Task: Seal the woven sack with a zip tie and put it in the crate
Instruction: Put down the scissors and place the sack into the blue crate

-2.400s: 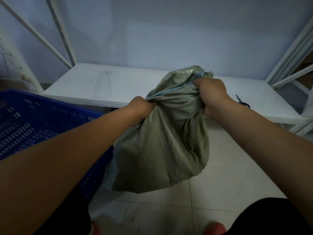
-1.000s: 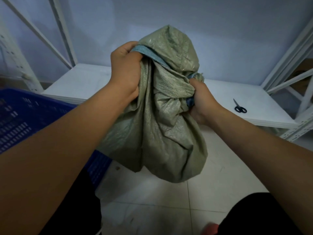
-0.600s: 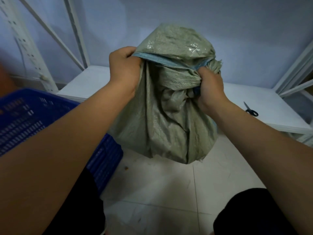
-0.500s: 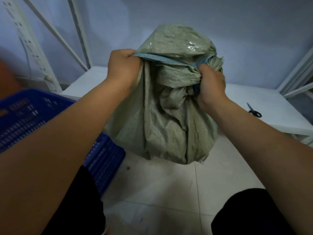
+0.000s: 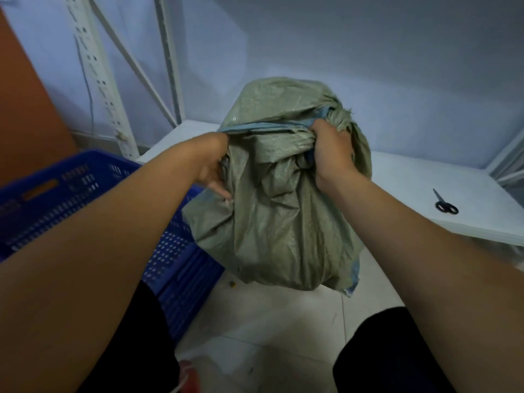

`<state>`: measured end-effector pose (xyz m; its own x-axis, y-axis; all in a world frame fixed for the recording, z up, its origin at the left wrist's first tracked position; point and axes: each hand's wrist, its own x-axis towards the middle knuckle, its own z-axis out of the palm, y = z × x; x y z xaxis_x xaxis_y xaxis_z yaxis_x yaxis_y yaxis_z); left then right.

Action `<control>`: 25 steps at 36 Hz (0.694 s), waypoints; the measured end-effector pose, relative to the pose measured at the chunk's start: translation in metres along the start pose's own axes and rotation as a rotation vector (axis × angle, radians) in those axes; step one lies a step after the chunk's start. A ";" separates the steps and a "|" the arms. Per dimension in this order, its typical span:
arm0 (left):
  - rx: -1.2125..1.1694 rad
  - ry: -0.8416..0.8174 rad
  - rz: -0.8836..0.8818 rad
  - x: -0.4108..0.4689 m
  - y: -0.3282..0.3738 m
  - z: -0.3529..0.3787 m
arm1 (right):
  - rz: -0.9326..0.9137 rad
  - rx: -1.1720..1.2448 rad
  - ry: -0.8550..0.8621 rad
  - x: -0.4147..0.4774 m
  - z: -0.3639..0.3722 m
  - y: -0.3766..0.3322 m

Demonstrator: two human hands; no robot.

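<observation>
A grey-green woven sack [image 5: 286, 222] hangs in the air in front of me, bulging, its bunched neck with a blue hem at the top. My right hand [image 5: 331, 154] grips the gathered neck on the right. My left hand [image 5: 212, 163] holds the sack's left side, its fingers pressed into the fabric. The blue plastic crate [image 5: 93, 199] stands on the floor at the left, its near corner just under the sack's left edge. I see no zip tie.
A low white shelf board [image 5: 411, 180] lies behind the sack, with black scissors [image 5: 445, 204] on its right part. White perforated rack posts [image 5: 96, 72] rise at the left. An orange-brown panel [image 5: 28, 109] stands far left. The floor is pale tile [image 5: 269, 321].
The sack has moved leftward toward the crate and a little lower. My left hand has slid from the top hem down the sack's left side. My right hand keeps its grip on the neck.
</observation>
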<state>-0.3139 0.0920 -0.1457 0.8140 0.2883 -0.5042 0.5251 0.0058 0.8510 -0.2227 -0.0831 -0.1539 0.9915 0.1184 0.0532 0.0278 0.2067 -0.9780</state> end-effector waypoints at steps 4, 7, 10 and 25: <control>-0.230 0.098 0.147 -0.007 0.007 -0.009 | 0.010 -0.006 -0.015 -0.008 0.008 0.010; -0.382 0.195 0.250 -0.011 0.008 -0.013 | -0.042 -0.002 -0.029 -0.014 0.016 0.011; -0.529 0.260 0.322 -0.014 0.013 -0.018 | -0.103 -0.003 -0.016 -0.021 0.023 0.008; -0.877 0.414 0.437 -0.024 0.020 -0.056 | -0.134 -0.125 -0.236 -0.025 0.067 0.023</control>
<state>-0.3372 0.1389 -0.1084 0.6540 0.7347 -0.1802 -0.2898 0.4634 0.8374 -0.2550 -0.0164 -0.1645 0.9214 0.3240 0.2147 0.1865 0.1161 -0.9756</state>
